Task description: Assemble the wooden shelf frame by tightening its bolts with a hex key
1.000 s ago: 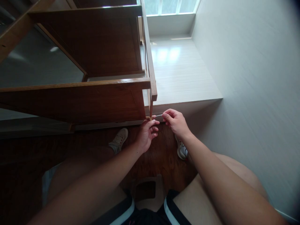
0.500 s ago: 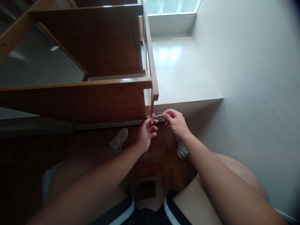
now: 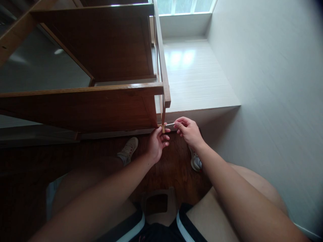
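Note:
My right hand [image 3: 188,131] is closed, with thumb and fingertips pinching a thin shiny metal rod [image 3: 170,124]. The rod lies nearly level, and its left tip meets the lower end of an upright wooden post [image 3: 163,129]. My left hand [image 3: 156,144] is wrapped round that end of the post, thumb on the near left side and fingers reaching past it to the right. Above the hands, the post belongs to a brown wooden frame with a long panel [image 3: 101,109] running off to the left. The joint at the post's foot is partly hidden by my fingers.
A pale ledge [image 3: 196,77] stands behind the frame below a window [image 3: 186,6], with a pale wall [image 3: 272,84] at right. A second wooden panel [image 3: 106,43] is farther back. A stool [image 3: 171,208] is between my legs on the dark wooden floor [image 3: 174,171].
My right hand has shifted very slightly left along with the metal rod. The left hand and the wooden frame stay where they were.

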Available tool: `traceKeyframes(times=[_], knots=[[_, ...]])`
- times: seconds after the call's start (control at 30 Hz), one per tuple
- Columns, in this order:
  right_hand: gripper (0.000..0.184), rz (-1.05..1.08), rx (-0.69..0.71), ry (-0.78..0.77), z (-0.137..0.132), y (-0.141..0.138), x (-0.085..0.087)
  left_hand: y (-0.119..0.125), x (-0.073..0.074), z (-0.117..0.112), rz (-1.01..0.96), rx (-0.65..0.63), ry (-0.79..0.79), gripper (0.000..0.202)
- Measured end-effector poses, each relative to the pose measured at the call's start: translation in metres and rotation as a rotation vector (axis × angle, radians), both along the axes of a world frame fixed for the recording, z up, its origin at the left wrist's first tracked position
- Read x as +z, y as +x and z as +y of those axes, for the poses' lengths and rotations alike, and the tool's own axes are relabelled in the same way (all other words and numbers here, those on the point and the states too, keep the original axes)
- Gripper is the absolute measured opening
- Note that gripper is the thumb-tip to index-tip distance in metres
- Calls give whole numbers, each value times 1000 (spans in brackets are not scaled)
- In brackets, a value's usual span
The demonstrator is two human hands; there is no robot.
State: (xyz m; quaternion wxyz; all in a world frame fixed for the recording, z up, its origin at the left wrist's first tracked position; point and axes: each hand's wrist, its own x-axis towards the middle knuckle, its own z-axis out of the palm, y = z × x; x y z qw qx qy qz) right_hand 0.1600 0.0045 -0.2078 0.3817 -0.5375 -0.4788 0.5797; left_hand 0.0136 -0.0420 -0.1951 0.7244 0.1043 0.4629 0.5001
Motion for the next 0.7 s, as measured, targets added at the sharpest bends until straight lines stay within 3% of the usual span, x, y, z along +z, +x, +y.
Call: traceKeyframes(times=[0.5, 0.7], knots=[[37, 106, 71, -127, -2, 0, 9, 2, -2, -1, 19, -18, 19, 37], [33, 81, 34, -64, -1, -2, 10, 2, -1, -3, 27, -34, 29, 40]])
